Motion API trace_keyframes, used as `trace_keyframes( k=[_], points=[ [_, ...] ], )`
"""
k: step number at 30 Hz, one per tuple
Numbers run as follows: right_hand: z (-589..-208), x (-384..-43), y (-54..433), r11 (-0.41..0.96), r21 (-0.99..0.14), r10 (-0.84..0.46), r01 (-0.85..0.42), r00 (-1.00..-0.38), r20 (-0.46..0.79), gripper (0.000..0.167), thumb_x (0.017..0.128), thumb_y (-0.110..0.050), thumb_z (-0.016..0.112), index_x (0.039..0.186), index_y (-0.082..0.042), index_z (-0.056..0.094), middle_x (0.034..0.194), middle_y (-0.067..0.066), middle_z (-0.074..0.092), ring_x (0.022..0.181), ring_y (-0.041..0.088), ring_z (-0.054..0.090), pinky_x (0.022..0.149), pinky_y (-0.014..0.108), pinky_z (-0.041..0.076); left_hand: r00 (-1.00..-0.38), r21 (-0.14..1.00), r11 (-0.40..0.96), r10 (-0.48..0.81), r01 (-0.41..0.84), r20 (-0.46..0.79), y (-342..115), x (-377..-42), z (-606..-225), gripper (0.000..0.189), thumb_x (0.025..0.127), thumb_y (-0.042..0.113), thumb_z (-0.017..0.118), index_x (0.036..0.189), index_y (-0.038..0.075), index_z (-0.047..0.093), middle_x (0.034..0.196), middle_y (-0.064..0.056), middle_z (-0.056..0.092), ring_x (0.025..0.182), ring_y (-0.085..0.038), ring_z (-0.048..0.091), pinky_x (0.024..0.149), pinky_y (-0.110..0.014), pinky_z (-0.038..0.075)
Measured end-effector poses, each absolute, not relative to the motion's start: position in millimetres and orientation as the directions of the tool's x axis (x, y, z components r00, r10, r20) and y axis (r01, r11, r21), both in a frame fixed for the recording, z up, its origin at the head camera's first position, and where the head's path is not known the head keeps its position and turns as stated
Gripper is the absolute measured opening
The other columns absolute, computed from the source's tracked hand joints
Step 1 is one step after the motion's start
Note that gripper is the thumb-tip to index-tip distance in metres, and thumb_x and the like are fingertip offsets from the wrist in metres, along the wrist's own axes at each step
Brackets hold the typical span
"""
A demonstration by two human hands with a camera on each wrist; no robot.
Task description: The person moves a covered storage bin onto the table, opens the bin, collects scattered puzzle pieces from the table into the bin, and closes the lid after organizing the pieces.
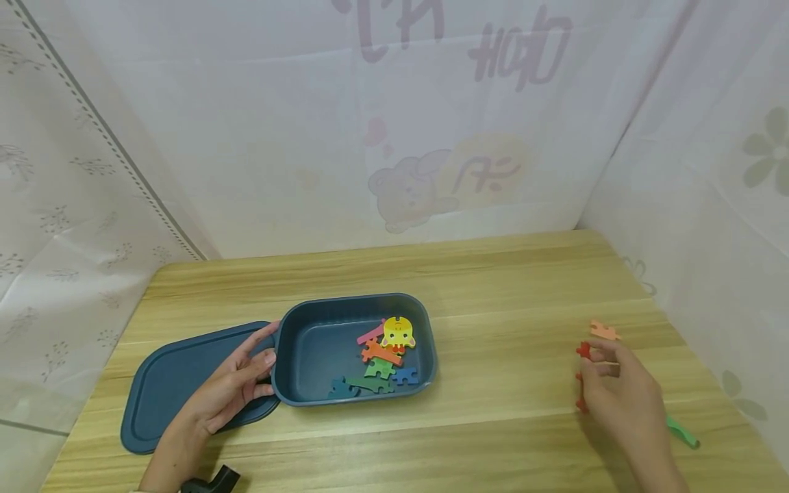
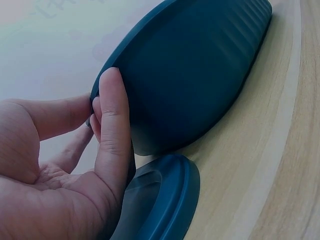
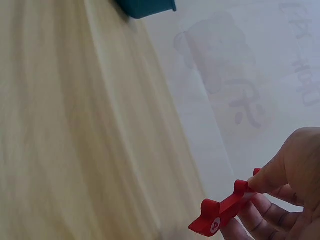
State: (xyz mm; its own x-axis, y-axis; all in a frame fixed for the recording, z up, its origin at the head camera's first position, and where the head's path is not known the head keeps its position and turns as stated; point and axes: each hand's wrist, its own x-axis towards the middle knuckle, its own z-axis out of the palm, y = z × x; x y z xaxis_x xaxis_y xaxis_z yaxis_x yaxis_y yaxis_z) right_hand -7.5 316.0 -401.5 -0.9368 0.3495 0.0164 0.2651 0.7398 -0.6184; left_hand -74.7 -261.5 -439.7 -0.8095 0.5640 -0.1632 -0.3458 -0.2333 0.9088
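My left hand [image 1: 237,376] grips the left end of a dark blue rectangular box [image 1: 314,356], thumb and fingers at its rim in the left wrist view. Inside, toward the right, lie several colored puzzle pieces: a yellow animal-head piece [image 1: 398,333], an orange one [image 1: 383,354], greens, blues and a pink one [image 1: 371,333]. The box's blue lid [image 1: 175,383] lies beneath my left hand and partly behind the box. Far to the right, my right hand [image 1: 622,394] pinches a red puzzle piece [image 3: 225,210] between thumb and fingers; a round white mark shows on its side.
A light orange puzzle piece [image 1: 604,330] lies just beyond my right hand. To that hand's right is a green piece [image 1: 683,433], partly hidden by the wrist. A black object [image 1: 212,481] shows beside my left wrist. White printed cloth [image 1: 296,137] hangs around the wooden table.
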Motion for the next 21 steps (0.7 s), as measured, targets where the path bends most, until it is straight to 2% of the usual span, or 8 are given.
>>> trace_keyframes(
  k=[11,16,21],
  points=[
    [-398,-20,301,0.724,-0.677,0.28,0.134,-0.954,0.11,0.034,0.103,-0.016,0.068,0.135,-0.005,0.064,0.123,0.021,0.068,0.084,-0.024,0.047,0.058,0.02,0.052,-0.806,0.907,-0.239,0.571,-0.348,-0.159,-260,-75,-438,0.069,0.116,0.008,0.038,0.172,0.023,0.0,0.126,0.007,0.068,0.111,-0.009,0.073,0.09,-0.028,0.065],
    [-397,-24,297,0.706,-0.696,0.259,0.131,-0.962,0.081,0.036,0.104,-0.017,0.067,0.138,-0.004,0.061,0.128,0.021,0.066,0.087,-0.024,0.048,0.064,0.015,0.054,-0.807,0.907,-0.237,0.568,-0.349,-0.162,-261,-75,-438,0.069,0.116,0.009,0.039,0.172,0.024,0.001,0.124,0.007,0.068,0.111,-0.009,0.073,0.089,-0.027,0.065],
    [-396,-26,293,0.69,-0.709,0.243,0.145,-0.969,0.038,0.039,0.106,-0.021,0.066,0.141,-0.006,0.06,0.131,0.023,0.064,0.089,-0.023,0.048,0.065,0.019,0.055,-0.809,0.91,-0.229,0.563,-0.346,-0.167,-261,-74,-438,0.067,0.116,0.01,0.039,0.171,0.026,0.006,0.123,0.007,0.069,0.11,-0.008,0.073,0.089,-0.027,0.065]
  ],
)
